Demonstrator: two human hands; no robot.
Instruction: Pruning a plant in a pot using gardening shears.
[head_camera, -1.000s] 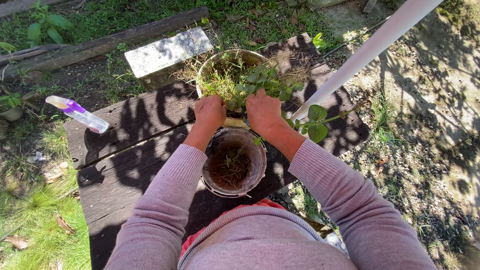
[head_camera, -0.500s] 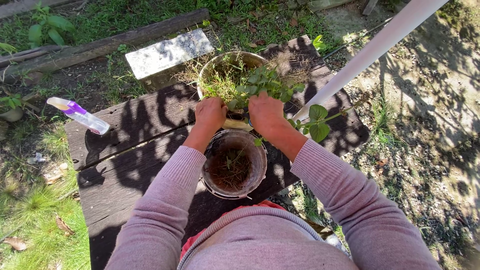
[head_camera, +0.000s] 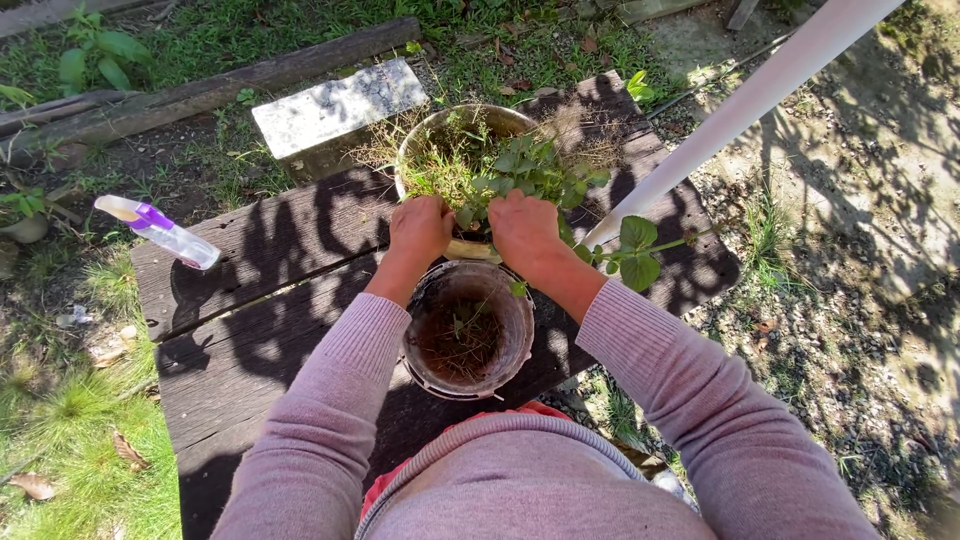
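1. The left hand (head_camera: 420, 229) rests curled at the near rim of the far plant pot (head_camera: 415, 140), with its knuckles up; what its fingers grip cannot be told.
2. The right hand (head_camera: 524, 231) sits just beside it, fingers bent down into the leafy green plant (head_camera: 528, 170) at the pot's near edge. Whether it is clamped on a stem cannot be told.
3. The two hands are close together but do not touch.
4. A leafy stem (head_camera: 637, 252) trails out to the right of the right wrist.
5. A second, nearer pot (head_camera: 466, 328), holding dark soil and roots, stands just below the hands on the dark wooden planks (head_camera: 250, 300).
6. A spray bottle with a purple collar (head_camera: 155, 229) lies at the planks' left end, well apart from the hands.
7. A white pole (head_camera: 740, 105) slants across the upper right.
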